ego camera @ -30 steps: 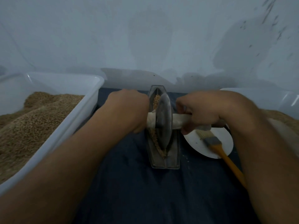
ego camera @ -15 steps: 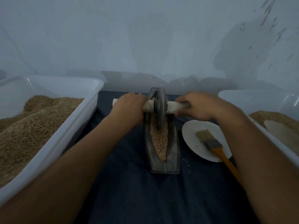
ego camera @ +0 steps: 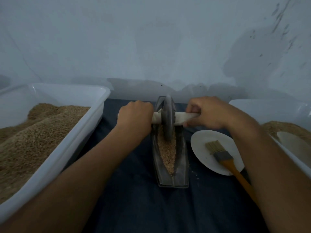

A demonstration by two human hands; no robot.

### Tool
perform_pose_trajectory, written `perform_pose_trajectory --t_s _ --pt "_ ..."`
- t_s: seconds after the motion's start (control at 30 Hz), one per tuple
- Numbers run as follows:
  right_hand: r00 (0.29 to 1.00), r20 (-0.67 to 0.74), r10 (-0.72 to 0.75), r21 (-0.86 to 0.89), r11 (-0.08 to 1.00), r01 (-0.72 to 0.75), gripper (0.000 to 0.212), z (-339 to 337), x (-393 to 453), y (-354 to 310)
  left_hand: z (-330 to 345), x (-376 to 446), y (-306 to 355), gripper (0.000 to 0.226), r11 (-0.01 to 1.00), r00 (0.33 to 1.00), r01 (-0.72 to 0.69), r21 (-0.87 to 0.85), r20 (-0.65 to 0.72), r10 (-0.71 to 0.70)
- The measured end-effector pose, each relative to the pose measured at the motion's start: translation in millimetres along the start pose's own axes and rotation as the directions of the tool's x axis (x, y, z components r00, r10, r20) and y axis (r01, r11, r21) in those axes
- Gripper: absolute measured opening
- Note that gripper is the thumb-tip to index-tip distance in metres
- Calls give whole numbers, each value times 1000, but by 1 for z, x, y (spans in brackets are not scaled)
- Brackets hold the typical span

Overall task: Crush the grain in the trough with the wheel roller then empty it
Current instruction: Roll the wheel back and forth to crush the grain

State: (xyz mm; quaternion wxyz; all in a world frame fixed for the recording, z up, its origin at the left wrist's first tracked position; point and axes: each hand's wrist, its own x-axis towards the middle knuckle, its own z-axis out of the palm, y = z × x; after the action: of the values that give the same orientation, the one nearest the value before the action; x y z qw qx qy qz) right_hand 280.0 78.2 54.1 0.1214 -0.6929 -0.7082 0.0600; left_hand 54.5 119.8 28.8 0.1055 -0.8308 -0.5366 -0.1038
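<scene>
My left hand [ego camera: 134, 115] covers most of the handle [ego camera: 156, 118] on its side, and my right hand [ego camera: 208, 113] hides the other end. The wheel [ego camera: 168, 118] blocks the far grain [ego camera: 167, 148] in the trough [ego camera: 180, 165]. Both tubs, left tub [ego camera: 80, 132] and right tub [ego camera: 269, 108], run off frame. The brush [ego camera: 223, 155] handle slips under my right forearm; a pale shape in the right tub is perhaps a scoop.

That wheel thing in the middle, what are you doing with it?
A person is crushing grain. The left hand and right hand each grip one end of the handle through the wheel roller, which stands in the far end of the trough. Grain lies along the trough. A brush rests on a white plate beside it, untouched.
</scene>
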Motion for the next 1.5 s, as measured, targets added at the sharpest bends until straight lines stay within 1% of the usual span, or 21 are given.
perform_pose_trajectory --t_s 0.07,0.13,0.2,0.3,0.37,0.47,0.6,0.73,0.77,0.83,0.93,1.0,1.1,1.17,1.23,1.33,1.43,1.5 --pt "998 55 -8 -70 997 12 40 -6 -6 -8 -10 -7 4 31 999 1000 -13 49 2 13" --pt "994 112 -19 -130 991 34 42 -11 -13 -17 -19 -13 7 33 994 999 -36 106 41 31" --pt "983 182 -24 -153 987 52 43 -18 -20 -25 -26 -19 7 38 988 995 -60 143 83 49" --pt "961 275 -19 -204 976 78 45 -28 -29 -34 -37 -26 6 40 985 988 -92 144 140 72" --pt "950 311 -29 -227 968 103 45 -31 -33 -38 -43 -30 6 39 985 978 -106 136 196 78" --pt "948 318 -25 -224 969 101 45 -32 -35 -40 -47 -31 5 38 982 967 -122 144 242 84" --pt "943 333 5 -210 975 69 43 -29 -30 -34 -42 -27 4 35 985 962 -113 130 263 76" --pt "946 324 9 -156 987 44 33 -22 -21 -20 -26 -16 3 17 994 957 -89 56 283 69" --pt "953 305 2 -142 989 44 30 -20 -18 -15 -20 -12 1 23 996 957 -79 43 283 64" --pt "966 257 -25 -132 989 61 26 -13 -12 -9 -7 -8 -3 31 997 970 -74 31 233 65" --pt "984 168 -56 -137 987 79 31 -2 -1 -3 14 -2 -4 31 997 994 -67 43 84 63" --pt "994 83 -67 -143 987 78 32 7 6 2 25 4 -4 32 995 998 -64 76 -3 64" --pt "993 -95 -65 -68 996 59 32 18 11 9 35 13 -5 32 992 988 -83 93 -124 94" --pt "980 -184 -77 -99 993 60 34 26 12 11 41 17 -7 31 992 973 -103 71 -200 115" --pt "968 -228 -100 -141 988 69 35 30 14 12 44 21 -10 30 991 957 -129 46 -257 136" --pt "973 -215 -88 -131 990 61 35 30 15 12 45 23 -13 23 990 951 -137 18 -279 137" --pt "995 -95 -27 -82 996 19 35 20 11 11 40 19 -11 21 993 968 -113 43 -222 120" --pt "1000 -9 3 -89 996 -3 32 10 8 8 34 16 -9 23 992 979 -103 73 -167 114"
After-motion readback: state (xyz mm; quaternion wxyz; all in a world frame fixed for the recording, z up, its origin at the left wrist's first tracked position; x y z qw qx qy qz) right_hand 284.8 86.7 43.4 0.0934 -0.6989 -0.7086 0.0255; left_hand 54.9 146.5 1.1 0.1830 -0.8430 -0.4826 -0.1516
